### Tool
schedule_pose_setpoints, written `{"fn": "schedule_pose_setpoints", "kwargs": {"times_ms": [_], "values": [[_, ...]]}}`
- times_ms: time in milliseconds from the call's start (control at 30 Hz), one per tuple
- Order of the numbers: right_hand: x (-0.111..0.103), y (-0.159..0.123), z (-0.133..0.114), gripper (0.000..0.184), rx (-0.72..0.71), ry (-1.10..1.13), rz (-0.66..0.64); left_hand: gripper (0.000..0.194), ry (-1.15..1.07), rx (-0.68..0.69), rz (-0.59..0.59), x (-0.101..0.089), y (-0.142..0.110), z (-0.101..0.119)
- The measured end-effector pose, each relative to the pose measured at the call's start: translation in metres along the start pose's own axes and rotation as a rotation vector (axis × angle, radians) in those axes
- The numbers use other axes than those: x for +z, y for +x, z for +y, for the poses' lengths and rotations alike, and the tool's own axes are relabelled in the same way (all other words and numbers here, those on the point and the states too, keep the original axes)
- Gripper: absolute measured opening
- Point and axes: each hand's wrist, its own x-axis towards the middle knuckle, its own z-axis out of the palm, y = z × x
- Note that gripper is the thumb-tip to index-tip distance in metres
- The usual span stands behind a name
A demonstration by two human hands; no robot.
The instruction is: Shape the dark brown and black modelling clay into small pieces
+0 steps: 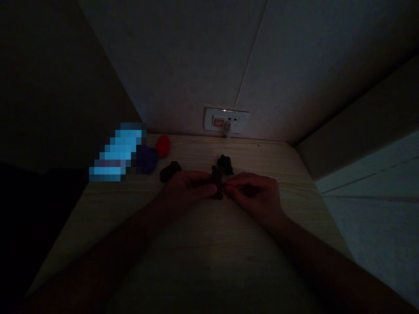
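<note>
In the dim light, a small dark brown clay figure (217,178) with knobby ends is held just above the table. My left hand (191,185) grips it from the left between thumb and fingers. From the other side, the pinched fingertips of my right hand (253,192) meet its right edge; whether a small bit lies between them is hidden. Right behind the figure rests a black lumpy clay piece (225,164). A dark brown clay lump (170,172) lies beyond my left wrist.
At the back left of the wooden table (212,253) lie a red lump (163,146) and a dark purple lump (146,159). Beside them glows a pixelated blue-lit object (118,150). A wall socket (226,120) with a plug sits behind; walls border the back and right.
</note>
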Motion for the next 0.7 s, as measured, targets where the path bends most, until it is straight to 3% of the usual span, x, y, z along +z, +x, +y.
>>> {"fn": "schedule_pose_setpoints", "kwargs": {"times_ms": [700], "values": [[-0.0001, 0.0003, 0.0034, 0.011, 0.056, 0.091, -0.003, 0.028, 0.024, 0.016, 0.0, -0.0028, 0.0013, -0.0036]]}}
